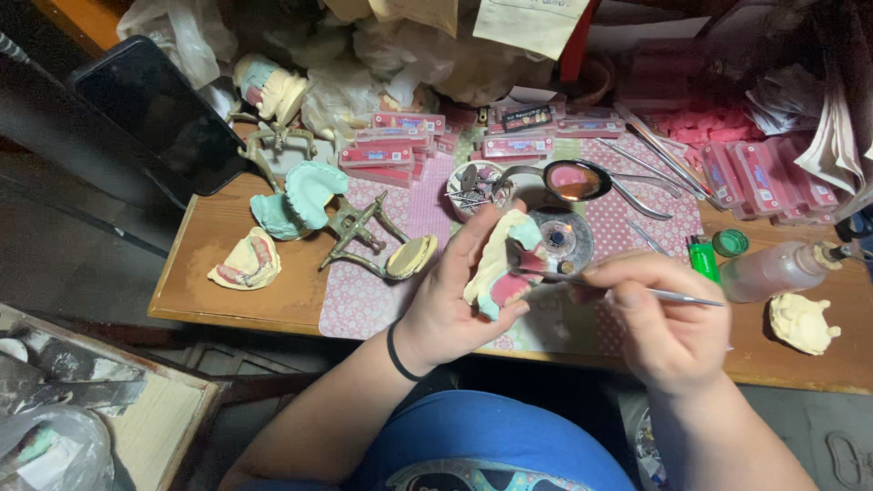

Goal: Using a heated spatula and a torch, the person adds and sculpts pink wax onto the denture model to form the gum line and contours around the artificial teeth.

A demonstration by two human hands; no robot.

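Head view: left hand (450,305) grips a dental cast (500,264) with pink wax rim already in place. Right hand (659,314), fingers closed on a metal wax carver (673,295), works its tip at the wax; shaping looks unfinished.

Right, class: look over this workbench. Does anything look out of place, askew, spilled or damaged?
Nothing looks spilled or broken. The left hand holds a dental cast while the right hand works on it with a thin metal tool. One oddity: a dark phone overhangs the table's back left corner, tilted.
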